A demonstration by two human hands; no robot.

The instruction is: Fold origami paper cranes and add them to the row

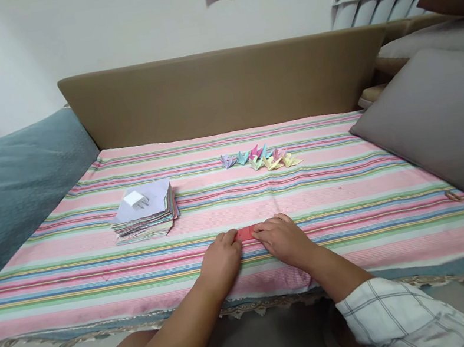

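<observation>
A narrow strip of folded red paper lies on the striped cloth near the front of the seat. At its left end my left hand grips it, the fingers curled and pressed down. The right end is under the fingers of my right hand, which are bent and closed on the paper. Only the middle of the strip shows between the hands. Beyond them sits a cluster of several folded paper cranes in purple, blue, pink, green and yellow.
Left of my hands is a stack of paper sheets with a white plug adapter on top. A grey cushion leans at the right, near a small brown ring-shaped item. A tan backrest bounds the far side.
</observation>
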